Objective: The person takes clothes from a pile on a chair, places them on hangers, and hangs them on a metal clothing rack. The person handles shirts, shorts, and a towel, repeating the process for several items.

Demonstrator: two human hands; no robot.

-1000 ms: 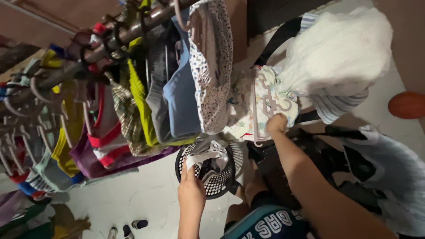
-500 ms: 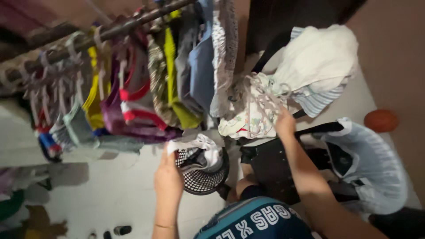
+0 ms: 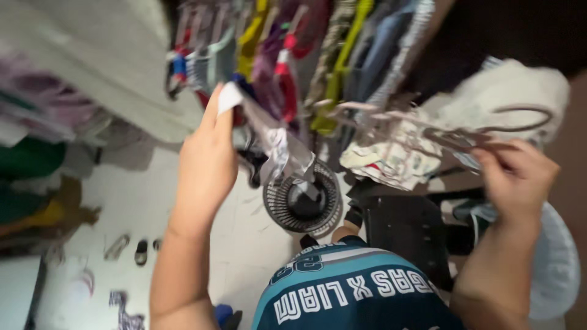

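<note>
Hanging laundry, garment-onto-hanger step. Left hand (image 3: 206, 156) pinched on a white and black garment (image 3: 273, 143), lifted above the black basket (image 3: 302, 198). Right hand (image 3: 516, 177) closed on a pale hanger (image 3: 428, 125), probably several, blurred. Next: bringing both together, threading hanger into garment.

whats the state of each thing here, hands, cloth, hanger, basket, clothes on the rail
left hand: raised, gripping the white cloth
white cloth: lifted, dangling above the basket
right hand: closed on a hanger
hanger: held up, bare
black basket: on the floor, open
hung clothes: hanging in a row
</note>
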